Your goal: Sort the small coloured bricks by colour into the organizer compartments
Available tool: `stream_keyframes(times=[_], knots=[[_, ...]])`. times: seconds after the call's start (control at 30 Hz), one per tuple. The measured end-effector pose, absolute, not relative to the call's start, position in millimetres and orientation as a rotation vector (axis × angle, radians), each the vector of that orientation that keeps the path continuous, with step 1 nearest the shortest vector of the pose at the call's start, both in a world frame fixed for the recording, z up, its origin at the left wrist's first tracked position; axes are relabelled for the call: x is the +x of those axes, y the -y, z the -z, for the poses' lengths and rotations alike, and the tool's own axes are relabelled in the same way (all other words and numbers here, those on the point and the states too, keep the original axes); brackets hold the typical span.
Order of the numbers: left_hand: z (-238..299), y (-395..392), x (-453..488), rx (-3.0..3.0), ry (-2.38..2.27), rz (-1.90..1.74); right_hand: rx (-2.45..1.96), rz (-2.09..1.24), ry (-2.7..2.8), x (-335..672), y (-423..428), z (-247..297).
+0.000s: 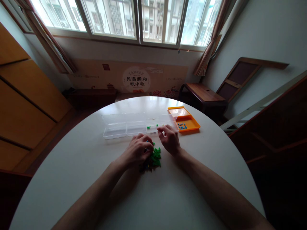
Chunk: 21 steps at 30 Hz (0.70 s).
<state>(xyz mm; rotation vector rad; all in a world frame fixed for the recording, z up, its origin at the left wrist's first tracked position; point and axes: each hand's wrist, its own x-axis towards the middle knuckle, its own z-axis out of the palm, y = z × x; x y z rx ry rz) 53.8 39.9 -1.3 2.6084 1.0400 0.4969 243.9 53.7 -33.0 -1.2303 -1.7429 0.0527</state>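
Note:
My left hand (139, 148) is closed, its fingers curled down at the left edge of a pile of small green building bricks (156, 156). A few dark and yellow pieces lie in the pile's near part, partly under the hand's shadow. What its fingertips hold is hidden. Right of the pile, my right hand (169, 139) is above the front edge of a clear plastic compartment box (115, 131), thumb and fingers drawn together. Whatever is in that pinch is too small to name. A few green bricks (148, 127) lie in the box's right compartment.
An orange case (195, 125) with small blue pieces (182, 126) in one half stands at the back right of the round white table (79, 163). Beyond the table are a wooden chair (203, 92) at right, wooden cabinets (26, 105) at left and a window (112, 19).

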Motion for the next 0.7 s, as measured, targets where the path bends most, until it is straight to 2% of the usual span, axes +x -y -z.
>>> stream_keyframes(times=[0.47,0.7], knots=[[5,-42,53,2.634,-1.01,-0.501,-1.234,-0.063,1.757,244,-53,33],[8,-53,44,2.455,-1.072,-0.786,-1.07,-0.175,1.827,242,-50,32]])
